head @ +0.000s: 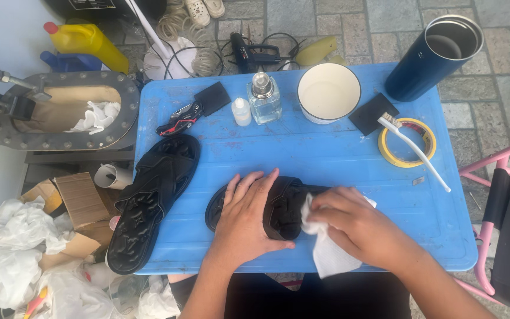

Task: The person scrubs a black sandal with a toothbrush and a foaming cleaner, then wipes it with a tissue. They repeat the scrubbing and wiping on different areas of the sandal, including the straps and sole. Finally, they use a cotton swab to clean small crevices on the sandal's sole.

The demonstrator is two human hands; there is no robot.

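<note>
A black sandal [283, 204] lies across the near part of the blue table [326, 156]. My left hand [244, 215] rests flat on the sandal's left end, pressing it down, fingers apart. My right hand [352, 221] grips a white cloth [326, 251] and holds it against the sandal's strap. A second black sandal [151, 201] lies at the table's left edge, hanging partly over it.
At the back of the table stand a small white dropper bottle [241, 112], a clear glass bottle [264, 99], a white bowl [329, 93], a dark blue tumbler [433, 56], black sponges [373, 113], yellow tape [407, 142] and a white toothbrush [417, 153]. A pink chair [503, 218] stands to the right, crumpled paper and boxes [25, 236] to the left.
</note>
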